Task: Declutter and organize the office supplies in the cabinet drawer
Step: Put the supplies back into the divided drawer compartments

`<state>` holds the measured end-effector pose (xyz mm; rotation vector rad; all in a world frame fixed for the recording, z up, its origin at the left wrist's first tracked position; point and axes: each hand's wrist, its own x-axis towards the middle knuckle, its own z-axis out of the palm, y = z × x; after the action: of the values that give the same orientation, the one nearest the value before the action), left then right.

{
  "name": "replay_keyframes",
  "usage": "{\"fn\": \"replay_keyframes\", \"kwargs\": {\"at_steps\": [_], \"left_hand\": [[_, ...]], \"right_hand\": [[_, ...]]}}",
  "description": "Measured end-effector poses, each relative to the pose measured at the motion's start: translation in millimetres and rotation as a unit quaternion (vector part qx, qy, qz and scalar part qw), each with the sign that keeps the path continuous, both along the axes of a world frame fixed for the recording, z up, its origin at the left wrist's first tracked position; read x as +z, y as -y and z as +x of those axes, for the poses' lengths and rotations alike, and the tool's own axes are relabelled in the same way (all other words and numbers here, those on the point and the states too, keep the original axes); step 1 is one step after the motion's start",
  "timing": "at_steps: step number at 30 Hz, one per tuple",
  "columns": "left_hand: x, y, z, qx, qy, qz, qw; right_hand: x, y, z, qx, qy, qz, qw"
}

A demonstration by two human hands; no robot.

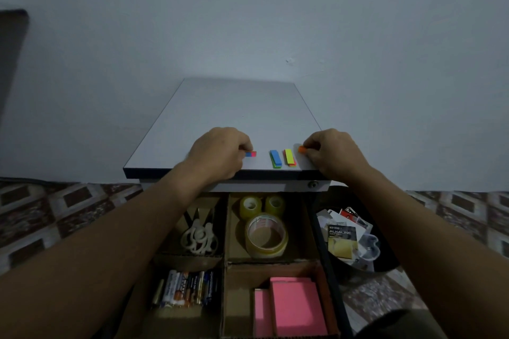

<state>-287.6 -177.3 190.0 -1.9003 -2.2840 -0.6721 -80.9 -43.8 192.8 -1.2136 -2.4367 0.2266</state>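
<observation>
My left hand (217, 155) pinches a blue-and-pink tab (251, 154) near the front edge of the cabinet top (239, 107). My right hand (334, 157) pinches an orange tab (302, 149) further right. Between them lie a blue-green stack (275, 158) and a yellow stack (289, 157). Below, the open drawer (321, 239) holds scissors (199, 237), tape (265, 234), batteries (187, 289) and pink notes (296, 308).

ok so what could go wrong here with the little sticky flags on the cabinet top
1. The blue-green flags and yellow flags lie near the front edge of the cabinet top. A wrist sweep could knock them into the open drawer or the waste bin.
2. The left hand pinches blue-pink flags and the right hand pinches orange flags. Such thin strips might bend or scatter.
</observation>
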Motion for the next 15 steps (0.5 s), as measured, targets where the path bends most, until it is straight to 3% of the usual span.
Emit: {"fn": "replay_keyframes", "kwargs": {"at_steps": [10,15], "left_hand": [[6.0,-2.1,3.3,0.014,-0.079,-0.034,0.996],[2.1,-5.2,-0.6,0.016,-0.05,-0.031,0.998]], "right_hand": [[8.8,2.6,-6.9,-0.009,0.05,0.001,0.999],[11.5,0.7,-7.6,-0.008,0.052,-0.013,0.999]]}}
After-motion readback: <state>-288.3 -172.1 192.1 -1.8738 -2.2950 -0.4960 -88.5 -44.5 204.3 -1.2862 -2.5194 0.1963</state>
